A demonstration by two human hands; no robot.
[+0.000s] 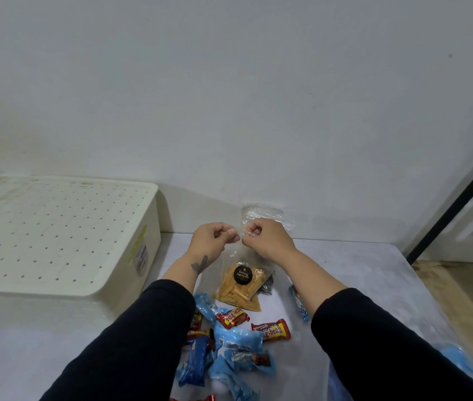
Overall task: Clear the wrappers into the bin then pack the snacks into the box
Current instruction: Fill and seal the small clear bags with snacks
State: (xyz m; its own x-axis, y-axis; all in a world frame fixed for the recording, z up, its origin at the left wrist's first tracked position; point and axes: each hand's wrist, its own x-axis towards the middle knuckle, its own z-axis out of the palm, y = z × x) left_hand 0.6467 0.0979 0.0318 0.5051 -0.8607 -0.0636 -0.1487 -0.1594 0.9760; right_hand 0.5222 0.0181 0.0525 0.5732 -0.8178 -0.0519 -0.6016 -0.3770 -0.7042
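Both grips are pinching the clear top of the snack bag (pixel 241 285): left hand (pixel 213 238) and right hand (pixel 264 237) side by side, bag hanging lengthwise below them, right of the lidded box (pixel 56 235).

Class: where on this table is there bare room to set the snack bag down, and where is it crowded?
Bare table lies right of the clear snack bag, and in front of the white box. Crowded: wrappers between the sleeves.
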